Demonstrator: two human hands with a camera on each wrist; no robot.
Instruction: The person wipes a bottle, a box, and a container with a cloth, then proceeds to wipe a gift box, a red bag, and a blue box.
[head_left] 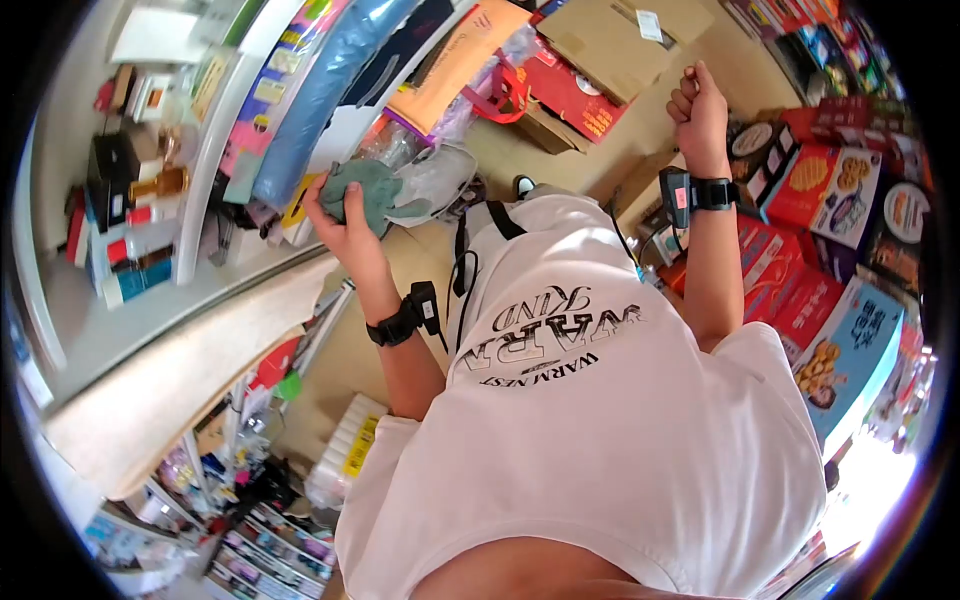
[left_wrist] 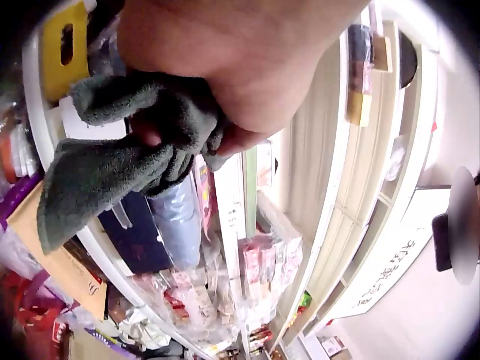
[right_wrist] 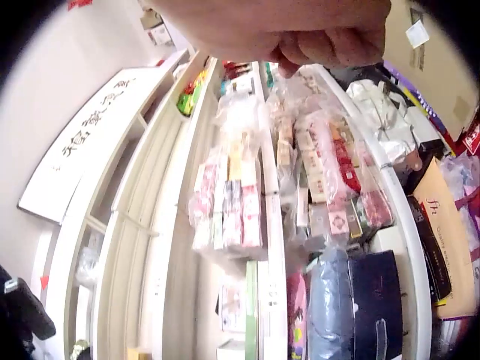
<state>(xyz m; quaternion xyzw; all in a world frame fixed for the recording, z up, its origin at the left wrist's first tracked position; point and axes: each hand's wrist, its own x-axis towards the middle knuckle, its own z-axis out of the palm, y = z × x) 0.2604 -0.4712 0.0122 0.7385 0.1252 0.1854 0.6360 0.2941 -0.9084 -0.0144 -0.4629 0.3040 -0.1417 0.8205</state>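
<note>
My left hand (head_left: 352, 238) grips a bunched grey-green cloth (head_left: 375, 193) in front of the shelf on the left. In the left wrist view the terry cloth (left_wrist: 97, 184) is crumpled inside the fingers, with two loose ends sticking out. Part of it is hidden by the hand. My right hand (head_left: 703, 118) is raised away from the shelf on the other side, its fingers curled in toward the palm and nothing visible in them. The right wrist view shows the curled fingers (right_wrist: 330, 49) at the top.
White shelves (right_wrist: 274, 300) carry plastic-wrapped small boxes (right_wrist: 232, 202), a blue wrapped roll (head_left: 325, 100) and an orange-tan envelope (head_left: 455, 65). Cardboard boxes (head_left: 600, 40) stand ahead on the floor. Stacked snack boxes (head_left: 830, 190) rise at the right, close to my right arm.
</note>
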